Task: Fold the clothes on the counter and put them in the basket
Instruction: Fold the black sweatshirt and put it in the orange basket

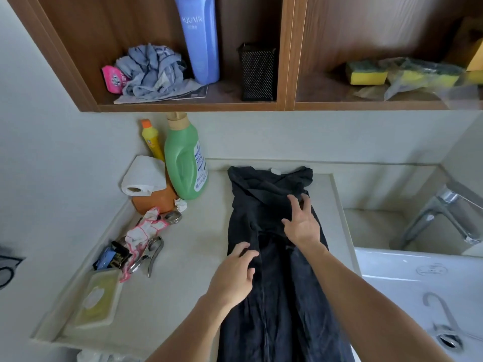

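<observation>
Slippage threatens: dark garment point(271, 205) lies centre frame on the bench point(188, 244), its lower end trailing off the near edge, and that weight could drag the folds apart. Left grip point(235, 278) pinches its left edge; right grip point(300, 226) is spread above it.

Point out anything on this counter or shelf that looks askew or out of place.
The paper roll lies tilted on its side atop the orange box. A grey cloth sits crumpled on the shelf. The black garment trails past the front edge of the counter.
</observation>
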`<state>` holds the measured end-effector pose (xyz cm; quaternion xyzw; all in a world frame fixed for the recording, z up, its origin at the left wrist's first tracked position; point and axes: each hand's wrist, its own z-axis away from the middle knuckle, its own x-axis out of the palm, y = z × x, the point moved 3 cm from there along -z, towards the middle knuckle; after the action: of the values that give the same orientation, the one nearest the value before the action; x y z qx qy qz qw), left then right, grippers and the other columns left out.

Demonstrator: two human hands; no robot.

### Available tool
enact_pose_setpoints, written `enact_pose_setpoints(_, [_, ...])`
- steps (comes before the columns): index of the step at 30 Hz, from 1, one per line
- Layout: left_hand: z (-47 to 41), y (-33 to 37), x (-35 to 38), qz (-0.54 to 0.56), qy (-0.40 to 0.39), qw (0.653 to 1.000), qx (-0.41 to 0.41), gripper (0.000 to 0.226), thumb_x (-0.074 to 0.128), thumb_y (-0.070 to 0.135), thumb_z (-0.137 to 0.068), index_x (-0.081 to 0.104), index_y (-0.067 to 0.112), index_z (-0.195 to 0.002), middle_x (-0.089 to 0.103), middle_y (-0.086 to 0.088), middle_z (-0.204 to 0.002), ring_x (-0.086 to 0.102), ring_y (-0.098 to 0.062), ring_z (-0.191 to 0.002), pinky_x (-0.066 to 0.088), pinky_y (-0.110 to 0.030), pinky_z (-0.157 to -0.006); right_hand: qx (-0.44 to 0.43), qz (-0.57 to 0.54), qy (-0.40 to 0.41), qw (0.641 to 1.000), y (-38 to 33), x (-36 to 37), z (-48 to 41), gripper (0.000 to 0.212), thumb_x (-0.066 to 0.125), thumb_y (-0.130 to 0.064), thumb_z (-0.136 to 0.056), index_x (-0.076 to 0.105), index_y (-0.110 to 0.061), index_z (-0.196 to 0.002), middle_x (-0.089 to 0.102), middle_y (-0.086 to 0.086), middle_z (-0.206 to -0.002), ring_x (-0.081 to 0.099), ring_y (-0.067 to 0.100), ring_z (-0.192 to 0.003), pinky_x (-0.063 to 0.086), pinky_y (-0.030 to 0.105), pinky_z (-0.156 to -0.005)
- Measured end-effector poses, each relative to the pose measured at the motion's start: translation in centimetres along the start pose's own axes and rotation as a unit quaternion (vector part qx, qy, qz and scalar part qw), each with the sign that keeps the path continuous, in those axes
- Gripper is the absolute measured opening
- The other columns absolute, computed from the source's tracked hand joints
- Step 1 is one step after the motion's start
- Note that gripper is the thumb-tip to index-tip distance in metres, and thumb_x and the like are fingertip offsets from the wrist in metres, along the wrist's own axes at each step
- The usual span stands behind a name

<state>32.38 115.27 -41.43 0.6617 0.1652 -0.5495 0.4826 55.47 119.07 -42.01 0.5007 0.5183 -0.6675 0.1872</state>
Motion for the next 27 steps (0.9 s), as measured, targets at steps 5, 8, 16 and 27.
enact_pose_setpoints(5, [-3.0,-0.7,0.1,-0.010,-0.091,0.996,-0.006,0.045,0.048,0.027,-0.101,0.039,0.030,-0.145,0.029,0.018,-0.152,0.061,-0.015,-0.110,0.049,-0.032,-0.095,0.029,0.085,-0.085,0.992,0.2,0.7,-3.3,0.051,0.056,-0.031,-0.097,0.036,-0.023,-0.143,0.033,0.006,-0.146,0.056,0.032,-0.112,0.050,0.039,-0.083])
enact_pose_setpoints(8, [-5.3,-1.4,-0.5,-0.019,-0.126,0.992,-0.016,0.044,0.049,0.029,-0.101,0.042,0.030,-0.144,0.042,0.013,-0.144,0.056,-0.016,-0.118,0.047,-0.035,-0.099,0.033,0.083,-0.037,0.995,0.2,-0.4,-5.4,0.025,0.043,-0.015,-0.098,0.052,-0.020,-0.121,0.051,0.006,-0.123,0.055,0.029,-0.084,0.045,0.035,-0.074])
enact_pose_setpoints(16, [-14.7,-1.6,-3.4,0.021,0.005,1.000,-0.001,0.025,0.050,0.017,-0.099,0.063,0.024,-0.119,0.063,0.009,-0.106,0.061,-0.011,-0.092,0.051,-0.027,-0.083,0.095,0.005,0.025,0.995,1.7,-2.1,-10.6,0.025,0.045,-0.008,-0.093,0.053,-0.017,-0.115,0.063,0.008,-0.111,0.060,0.032,-0.097,0.044,0.036,-0.076])
enact_pose_setpoints(27, [-25.5,-1.3,-3.0,-0.052,0.002,0.996,-0.074,0.049,0.049,0.035,-0.101,0.037,0.022,-0.147,0.042,0.001,-0.141,0.061,-0.026,-0.108,0.052,-0.037,-0.077,-0.018,-0.052,-0.045,0.997,2.8,0.7,-13.5,0.044,0.055,-0.016,-0.096,0.046,-0.024,-0.139,0.060,0.006,-0.121,0.058,0.027,-0.111,0.051,0.038,-0.090])
